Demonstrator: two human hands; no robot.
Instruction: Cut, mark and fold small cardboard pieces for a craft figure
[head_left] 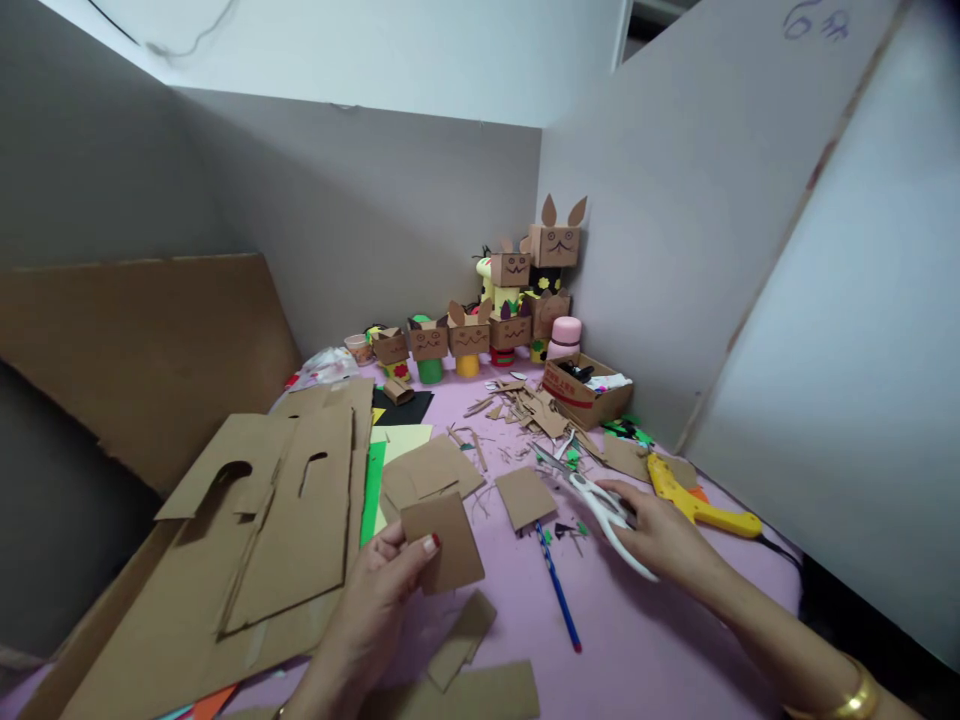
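A brown cardboard square [448, 548] is pinched between the thumb and fingers of my left hand [386, 575], raised over the table. In my right hand [660, 530] is a pair of white-handled scissors [600, 505], its blades pointing left and away from me. Between the hands a second cardboard square [525, 497] lies on the table. A blue pencil [559, 590] rests just below it. Nearer to me, a small cut strip of cardboard [463, 638] overlaps a larger cardboard piece [480, 692].
Large cardboard sheets [292, 540] cover the left side. A yellow glue gun [701, 508] lies right of my right hand. Cardboard scraps [536, 405] and an open box [589, 390] sit farther back, before several cardboard animal figures [469, 335] and a pink bottle [565, 338].
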